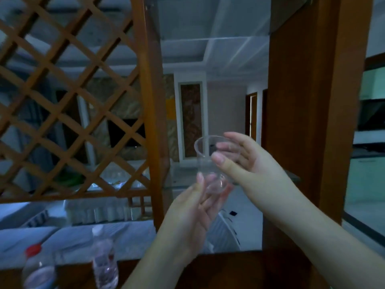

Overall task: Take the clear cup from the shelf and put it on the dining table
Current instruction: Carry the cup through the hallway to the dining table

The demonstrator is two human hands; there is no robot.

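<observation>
A dark wooden shelf runs along the bottom of the view, its surface brown and blurred. Two clear plastic bottles stand upright on its left part: a red-capped bottle at the far left and a white-capped bottle just beside it.

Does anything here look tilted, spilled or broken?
Nothing stands out. The clear cup looks empty and whole, held roughly upright between the left hand and right hand. Both bottles on the ledge stand upright.
</observation>
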